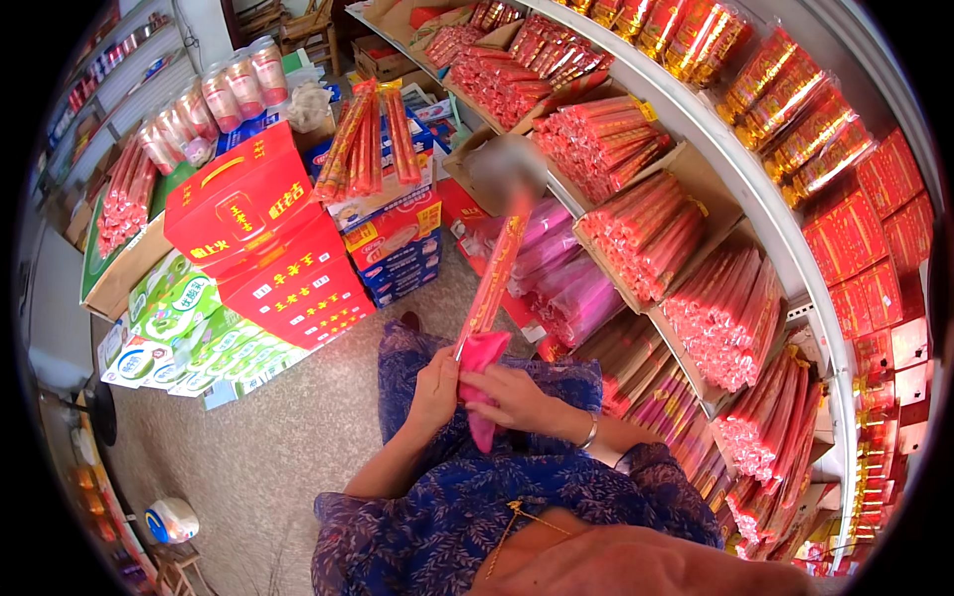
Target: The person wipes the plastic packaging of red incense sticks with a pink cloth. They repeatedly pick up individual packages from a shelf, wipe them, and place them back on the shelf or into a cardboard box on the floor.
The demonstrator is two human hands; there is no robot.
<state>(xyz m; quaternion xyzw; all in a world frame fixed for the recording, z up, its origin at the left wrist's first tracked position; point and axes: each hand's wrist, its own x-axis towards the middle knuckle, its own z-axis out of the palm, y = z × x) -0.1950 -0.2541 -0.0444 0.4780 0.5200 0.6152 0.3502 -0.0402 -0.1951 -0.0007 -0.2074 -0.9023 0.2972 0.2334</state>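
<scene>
My left hand (435,391) is closed around the lower end of a long red packet with gold print (498,276), which looks like wrapped incense sticks and points up and away from me. A bright pink cloth (481,432) is bunched at that same end. My right hand (514,398) presses the cloth against the packet with its fingers, a silver bangle on the wrist. A blurred patch covers the view near the packet's far tip. Similar red packets (365,149) lie on stacked cartons ahead.
Red drink cartons (246,201) and green-and-white milk cartons (186,320) are stacked at the left. A curved-looking shelf (812,290) with cardboard boxes of red packets (641,231) runs along the right. Purple-wrapped bundles (566,283) lie below it. A lidded tub (173,520) stands at the lower left.
</scene>
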